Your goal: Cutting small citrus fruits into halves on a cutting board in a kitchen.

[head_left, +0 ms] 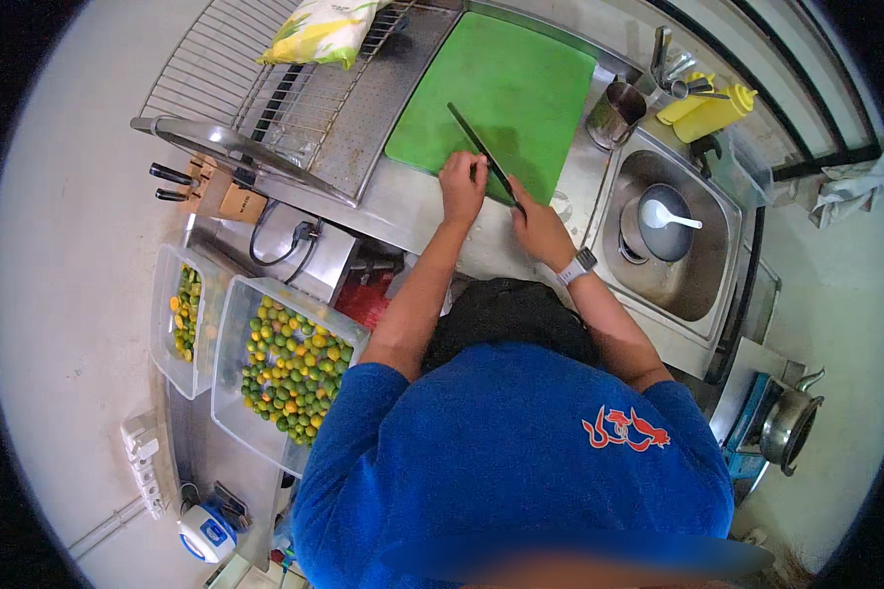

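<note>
Right hand: wrapped around the handle of the knife, with a watch on the wrist.
Left hand: fingers curled, just beside the blade; whether they pinch anything, I cannot tell.
Knife: over the green cutting board, slanting, its tip pointing away from the person and to the left.
Counter: metal, under the board and reaching toward the person.
Right of board: a metal jug, two yellow bottles, and a sink with a bowl and a white spoon inside.
Left of board: a wire rack with a white, yellow and green bag on it; nearer the person, a knife block.
Large tub: clear, low at the left, filled with green and orange citrus fruit.
Small tub: beside it, holding more fruit.
Far right: a metal pot.
</note>
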`<state>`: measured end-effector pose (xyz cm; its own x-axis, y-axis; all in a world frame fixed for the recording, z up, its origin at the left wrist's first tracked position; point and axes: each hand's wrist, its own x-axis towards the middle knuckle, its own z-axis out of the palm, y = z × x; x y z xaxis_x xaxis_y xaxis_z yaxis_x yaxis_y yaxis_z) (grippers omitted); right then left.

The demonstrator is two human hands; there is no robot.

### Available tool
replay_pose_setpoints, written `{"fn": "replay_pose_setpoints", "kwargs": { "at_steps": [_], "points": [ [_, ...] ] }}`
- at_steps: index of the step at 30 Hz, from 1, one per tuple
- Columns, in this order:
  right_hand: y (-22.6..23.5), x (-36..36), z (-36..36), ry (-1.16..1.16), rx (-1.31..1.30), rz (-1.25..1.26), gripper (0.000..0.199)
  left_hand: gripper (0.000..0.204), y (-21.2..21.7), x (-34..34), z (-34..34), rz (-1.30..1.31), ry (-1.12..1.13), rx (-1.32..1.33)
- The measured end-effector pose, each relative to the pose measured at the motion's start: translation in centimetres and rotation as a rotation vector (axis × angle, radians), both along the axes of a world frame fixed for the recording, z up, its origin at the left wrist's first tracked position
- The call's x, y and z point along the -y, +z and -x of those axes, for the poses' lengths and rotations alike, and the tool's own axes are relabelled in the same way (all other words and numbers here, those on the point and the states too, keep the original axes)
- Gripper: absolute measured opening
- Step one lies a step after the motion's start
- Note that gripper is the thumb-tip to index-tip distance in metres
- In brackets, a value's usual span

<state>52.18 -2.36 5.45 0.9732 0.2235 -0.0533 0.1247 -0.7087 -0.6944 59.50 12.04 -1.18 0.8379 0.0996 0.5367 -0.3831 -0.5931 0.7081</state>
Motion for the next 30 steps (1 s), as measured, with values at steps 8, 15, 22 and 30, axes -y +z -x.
{"fn": "replay_pose_setpoints", "kwargs": {
  "at_steps": [8, 15, 22, 30],
  "points": [
    [0.4, 1.4, 3.9, -0.020, -0.041, 0.079, 0.055, 0.014, -0.1, 0.1, 0.3, -0.004, 0.002, 0.040],
    [-2.0, -1.4, -1.1, -0.046, 0.020, 0.061, 0.052, 0.012, 0.2, 0.4, 0.6, -0.047, -0.004, 0.002],
    [-2.5, -0.5, -0.4, -0.039, 0.027, 0.099, 0.051, 0.012, -0.1, 0.2, 0.5, -0.040, 0.029, -0.002],
    [-1.5, 0.2, 0.9, -0.057, -0.025, 0.124, 0.053, 0.017, 0.5, 0.3, 1.0, -0.041, -0.033, -0.054]
  ]
}}
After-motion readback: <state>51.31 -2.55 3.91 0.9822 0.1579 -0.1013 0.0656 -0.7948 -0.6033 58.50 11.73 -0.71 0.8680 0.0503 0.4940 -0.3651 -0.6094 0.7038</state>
